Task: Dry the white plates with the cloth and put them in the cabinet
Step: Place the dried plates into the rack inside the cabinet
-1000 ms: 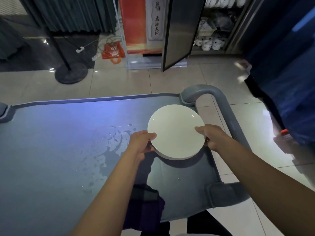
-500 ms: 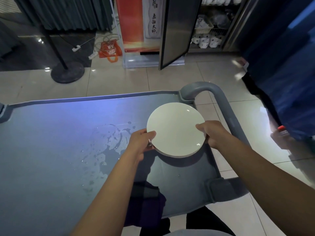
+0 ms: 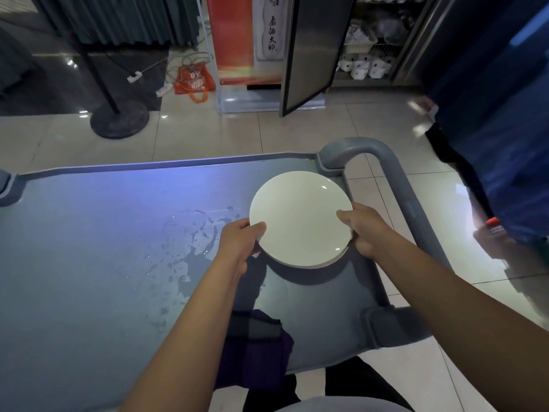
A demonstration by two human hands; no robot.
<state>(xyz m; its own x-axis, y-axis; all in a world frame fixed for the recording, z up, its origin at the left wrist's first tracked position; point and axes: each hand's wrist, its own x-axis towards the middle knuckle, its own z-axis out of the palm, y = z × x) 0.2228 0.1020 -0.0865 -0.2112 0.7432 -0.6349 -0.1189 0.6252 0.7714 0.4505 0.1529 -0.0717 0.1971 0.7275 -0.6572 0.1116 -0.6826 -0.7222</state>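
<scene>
Head view: both hands' grip pinches the white plate [image 3: 300,218] rim.

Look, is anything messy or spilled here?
Yes. Water is puddled and splashed on the cart top, left of the plate held in both hands. Nothing looks broken.
</scene>
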